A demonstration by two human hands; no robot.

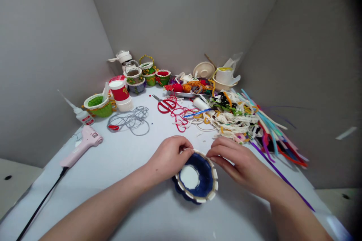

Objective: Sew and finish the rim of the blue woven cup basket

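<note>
A small dark blue basket point(205, 177) with a white base inside sits tilted on the table in front of me. Short white tabs line its rim, with a thin tan band just inside them. My left hand point(172, 158) grips the far left of the rim between thumb and fingers. At the far right of the same rim, my right hand point(233, 158) pinches with thumb and fingertips closed. Any small piece under those fingertips is hidden.
Left lie a pink glue gun point(82, 147), a glue bottle point(84, 116) and grey cord point(132, 120). Red-handled scissors point(166, 105) lie ahead. Finished baskets point(135, 79) stand behind. A yarn tray point(189, 92), lace trims point(237, 116) and pipe cleaners point(274, 131) fill the right.
</note>
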